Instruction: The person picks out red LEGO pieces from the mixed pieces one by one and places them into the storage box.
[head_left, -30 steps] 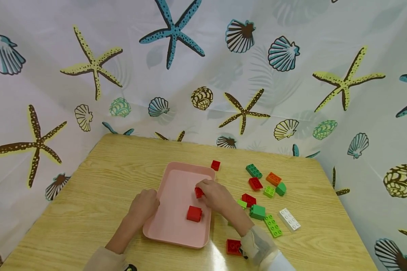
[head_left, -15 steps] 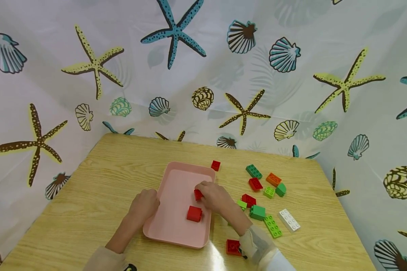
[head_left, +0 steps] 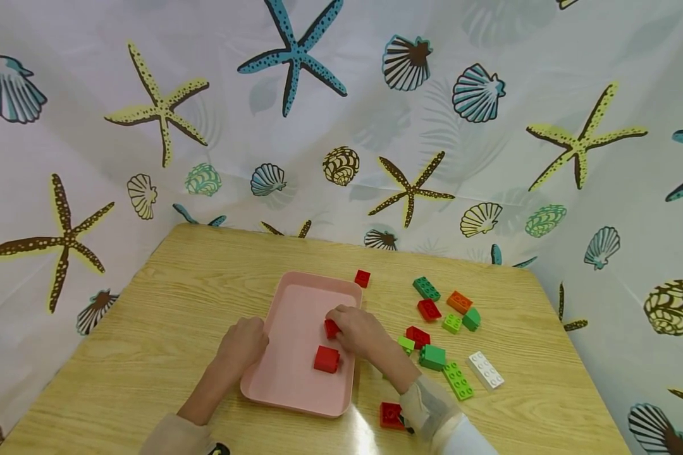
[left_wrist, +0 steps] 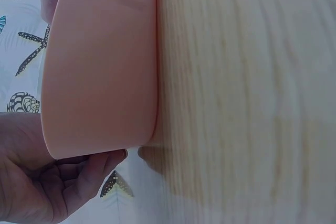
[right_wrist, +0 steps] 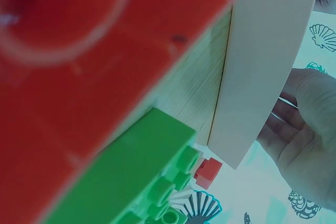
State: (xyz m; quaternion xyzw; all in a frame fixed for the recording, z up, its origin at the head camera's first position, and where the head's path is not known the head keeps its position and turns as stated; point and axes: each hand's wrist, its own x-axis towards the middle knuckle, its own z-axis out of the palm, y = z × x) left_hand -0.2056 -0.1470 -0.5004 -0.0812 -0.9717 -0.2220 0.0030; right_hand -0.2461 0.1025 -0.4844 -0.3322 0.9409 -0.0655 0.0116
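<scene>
A pink tray (head_left: 287, 399) lies on the wooden table, its outer wall (left_wrist: 105, 72) filling much of the left wrist view. My left hand (head_left: 243, 344) grips the tray's left rim, with fingers (left_wrist: 86, 182) curled under the wall's edge. Reaching over the right rim, my right hand (head_left: 361, 332) pinches a small red toy brick (head_left: 331, 328) inside the tray. That brick is partly covered by the fingers. A larger red brick (head_left: 326, 359) lies in the tray just nearer to me. In the right wrist view, the tray wall (right_wrist: 257, 61) hides the fingertips of my right hand (right_wrist: 310, 135).
Right of the tray lie several loose bricks, including a white brick (head_left: 486, 370), a lime brick (head_left: 458, 380), a green brick (head_left: 432, 357) and an orange brick (head_left: 459, 302). One red brick (head_left: 362, 278) sits behind the tray; another red brick (head_left: 391, 415) lies near my right sleeve.
My right hand and the small red brick have shifted slightly nearer to me and leftward inside the tray. The left hand keeps its hold on the rim.
</scene>
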